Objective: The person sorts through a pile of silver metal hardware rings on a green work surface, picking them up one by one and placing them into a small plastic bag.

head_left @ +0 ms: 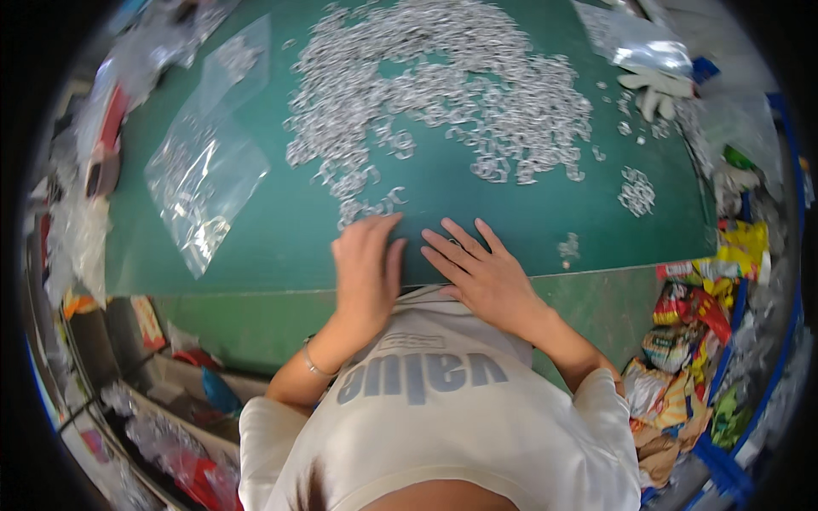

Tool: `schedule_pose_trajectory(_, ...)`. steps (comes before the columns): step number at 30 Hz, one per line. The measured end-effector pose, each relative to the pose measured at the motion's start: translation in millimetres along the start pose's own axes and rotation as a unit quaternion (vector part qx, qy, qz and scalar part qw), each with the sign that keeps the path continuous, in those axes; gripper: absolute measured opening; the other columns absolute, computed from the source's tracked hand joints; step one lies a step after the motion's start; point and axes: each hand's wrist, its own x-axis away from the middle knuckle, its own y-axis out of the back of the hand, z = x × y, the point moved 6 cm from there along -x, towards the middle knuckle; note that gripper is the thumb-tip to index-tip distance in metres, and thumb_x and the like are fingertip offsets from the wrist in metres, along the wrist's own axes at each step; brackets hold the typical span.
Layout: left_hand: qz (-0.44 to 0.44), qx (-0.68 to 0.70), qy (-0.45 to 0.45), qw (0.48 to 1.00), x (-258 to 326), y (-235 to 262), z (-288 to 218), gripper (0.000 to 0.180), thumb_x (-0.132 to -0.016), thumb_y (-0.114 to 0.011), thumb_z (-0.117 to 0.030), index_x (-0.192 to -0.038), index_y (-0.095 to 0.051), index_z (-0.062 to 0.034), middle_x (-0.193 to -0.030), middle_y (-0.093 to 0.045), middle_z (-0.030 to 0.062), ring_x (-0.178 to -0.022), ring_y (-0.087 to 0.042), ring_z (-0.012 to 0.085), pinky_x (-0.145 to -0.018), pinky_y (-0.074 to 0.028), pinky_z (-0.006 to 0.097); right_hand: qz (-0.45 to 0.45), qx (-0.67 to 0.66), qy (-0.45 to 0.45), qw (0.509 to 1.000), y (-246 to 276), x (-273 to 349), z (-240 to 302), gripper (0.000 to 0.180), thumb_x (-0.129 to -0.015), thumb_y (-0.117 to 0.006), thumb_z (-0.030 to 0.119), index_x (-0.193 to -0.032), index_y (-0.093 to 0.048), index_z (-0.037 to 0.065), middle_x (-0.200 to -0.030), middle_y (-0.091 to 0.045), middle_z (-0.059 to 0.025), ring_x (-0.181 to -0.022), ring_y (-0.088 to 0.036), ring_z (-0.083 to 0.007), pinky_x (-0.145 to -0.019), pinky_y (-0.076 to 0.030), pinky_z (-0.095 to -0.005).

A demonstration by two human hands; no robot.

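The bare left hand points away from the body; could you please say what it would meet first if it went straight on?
The left hand would probably first meet the small, curved silvery pieces just ahead, though it may already touch some.

Deep green across the tabletop (298, 247); silvery grey on the small curved pieces (358, 98); white on the shirt (452, 434), blue-grey its lettering (415, 381); white again, the glove (654, 88); and bright yellow, a wrapper (743, 245)!
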Motion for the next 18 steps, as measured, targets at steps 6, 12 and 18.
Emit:
schedule_pose_trajectory(6,0.027,-0.029,0.013,0.999,-4.1,2.2,-3.1,0.034,-0.081,-0.063,0.002,-0.114,-0.058,-0.0039,-0.110,-0.056,0.0126,-0.102,-0.052,0.0307,-0.090,-0.037,0.038,-0.058,0.065,-0.230,0.969,36.4,73.7,-71.9,0.072,-0.081,-0.066,0.032,-0.140,-0.037,0.002,-0.151,-0.030,-0.0108,-0.142,-0.021,-0.0312,-0.112,-0.016,-0.0553)
schedule_pose_trajectory(12,0.141,-0.036,-0.133,0.980,-42.3,-27.7,-42.0,0.053,-0.079,-0.066,-0.002,-0.129,-0.049,-0.0063,-0.131,-0.046,0.0146,-0.120,-0.044,0.0342,-0.097,-0.035,0.043,-0.147,0.215,-0.398,0.880,74.0,130.4,-149.7,0.069,-0.089,-0.056,0.039,-0.141,-0.035,0.000,-0.153,-0.026,-0.0127,-0.143,-0.016,-0.0343,-0.111,-0.009,-0.0588)
schedule_pose_trajectory(18,0.137,-0.103,-0.286,0.943,-102.0,-100.0,-87.1,0.059,-0.082,-0.065,-0.014,-0.137,-0.042,-0.0092,-0.144,-0.036,0.0142,-0.132,-0.034,0.0379,-0.104,-0.033,0.049,-0.193,0.106,-0.298,0.929,75.7,51.7,-133.8,0.065,-0.090,-0.056,0.039,-0.141,-0.037,0.004,-0.150,-0.028,-0.0184,-0.141,-0.020,-0.0370,-0.111,-0.012,-0.0580)
